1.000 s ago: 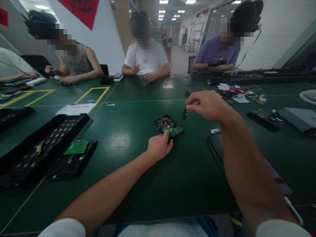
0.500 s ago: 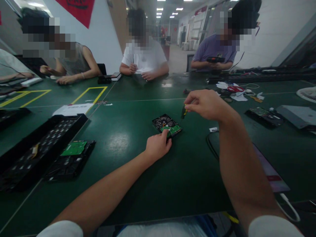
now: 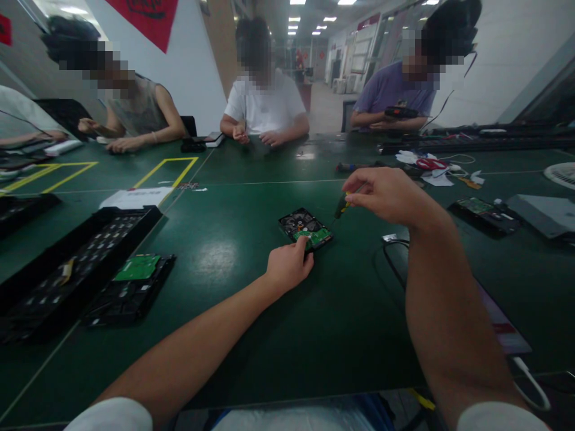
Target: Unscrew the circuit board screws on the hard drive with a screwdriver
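Note:
A hard drive (image 3: 302, 222) lies on the green table, its green circuit board facing up. My left hand (image 3: 290, 265) grips its near edge, thumb on the board and fingers curled at the side. My right hand (image 3: 380, 194) pinches a screwdriver (image 3: 342, 207) with a dark and yellow handle. The screwdriver slants down to the left, its thin shaft close to the drive's right corner. Whether the tip touches the drive I cannot tell.
To the left are a long black tray (image 3: 85, 257) and a second hard drive (image 3: 135, 284). Another drive (image 3: 485, 214) lies right, near a grey box (image 3: 545, 215). A cable (image 3: 395, 263) and a tablet-like screen (image 3: 505, 323) sit by my right forearm. Several people sit across the table.
My right hand has shifted slightly right and down in the view, with the screwdriver tilted more toward the drive's right corner. My left hand stays on the drive.

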### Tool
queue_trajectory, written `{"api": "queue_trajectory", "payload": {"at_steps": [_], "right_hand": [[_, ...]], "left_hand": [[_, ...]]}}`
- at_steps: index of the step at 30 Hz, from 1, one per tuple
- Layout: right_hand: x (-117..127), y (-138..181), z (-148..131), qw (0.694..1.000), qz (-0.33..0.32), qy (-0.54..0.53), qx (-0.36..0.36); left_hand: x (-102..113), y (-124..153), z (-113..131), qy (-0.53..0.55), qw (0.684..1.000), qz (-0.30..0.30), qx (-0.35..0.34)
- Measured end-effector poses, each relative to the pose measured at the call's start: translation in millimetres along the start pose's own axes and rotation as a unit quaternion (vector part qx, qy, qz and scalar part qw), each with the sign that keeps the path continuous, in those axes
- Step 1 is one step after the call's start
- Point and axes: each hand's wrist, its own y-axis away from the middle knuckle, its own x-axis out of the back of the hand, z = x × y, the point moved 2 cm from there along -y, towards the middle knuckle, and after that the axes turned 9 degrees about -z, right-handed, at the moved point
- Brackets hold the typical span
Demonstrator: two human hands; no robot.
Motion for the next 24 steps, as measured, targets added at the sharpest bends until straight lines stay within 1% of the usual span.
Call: {"api": "queue_trajectory", "payload": {"at_steps": [3, 6, 11, 15, 18, 24], "right_hand": [[-2.1, -2.9, -3.4, 1.0, -0.002, 0.002, 0.0], [-4.5, -3.3, -2.4, 1.0, 0.001, 0.01, 0.0], [-7.0, -0.5, 6.0, 0.999, 0.029, 0.027, -0.007], [-11.8, -1.7, 7.4, 0.999, 0.043, 0.013, -0.001], [-14.3, -3.3, 5.6, 0.999, 0.04, 0.003, 0.001], [-13.8, -8.4, 2.4, 0.999, 0.04, 0.022, -0.015]], "left_hand": [[0.1, 0.2, 0.1, 0.0, 1.0, 0.008, -0.006], [-0.1, 0.0, 0.5, -0.003, 1.0, 0.002, -0.002], [1.4, 0.0, 1.6, -0.003, 1.0, -0.005, 0.004], [2.1, 0.6, 1.1, -0.005, 1.0, 0.0, -0.002], [0.8, 0.7, 0.3, -0.006, 1.0, 0.007, -0.003], [-1.7, -0.4, 0.1, -0.011, 1.0, 0.008, -0.001]]}}
